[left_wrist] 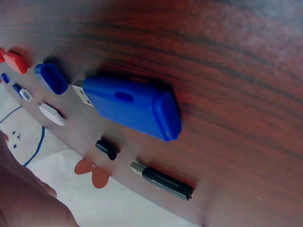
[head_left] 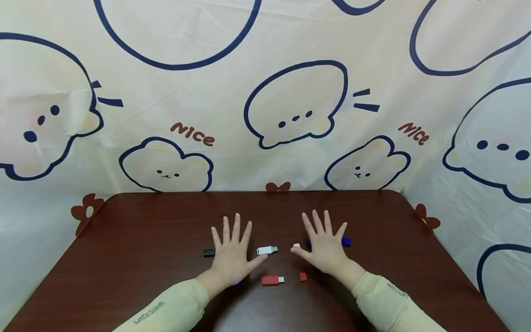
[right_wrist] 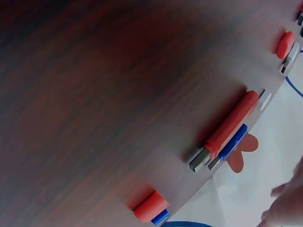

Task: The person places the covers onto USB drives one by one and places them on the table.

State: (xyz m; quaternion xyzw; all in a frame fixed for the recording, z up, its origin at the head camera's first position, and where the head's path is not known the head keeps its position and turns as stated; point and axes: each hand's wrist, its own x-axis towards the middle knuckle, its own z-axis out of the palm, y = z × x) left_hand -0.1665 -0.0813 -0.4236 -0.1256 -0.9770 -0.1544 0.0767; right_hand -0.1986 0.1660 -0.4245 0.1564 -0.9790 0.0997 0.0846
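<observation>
In the head view both hands are palm down with fingers spread, holding nothing; whether they touch the table I cannot tell. My left hand (head_left: 230,258) is between a black USB stick (head_left: 209,252) and a white USB stick (head_left: 267,250). A blue USB stick (left_wrist: 132,106) and its loose blue cap (left_wrist: 52,78) show in the left wrist view, with a black cap (left_wrist: 106,149) apart from the black stick. My right hand (head_left: 325,251) partly covers blue pieces (head_left: 346,241), beside a small white piece (head_left: 296,246). A red USB stick (head_left: 271,280) lies uncapped, its red cap (head_left: 303,277) to the right.
The dark brown wooden table (head_left: 149,221) has rounded far corners. A white curtain (head_left: 232,101) with cartoon drawings hangs behind it and along both sides. Light sleeves (head_left: 174,304) cover both forearms.
</observation>
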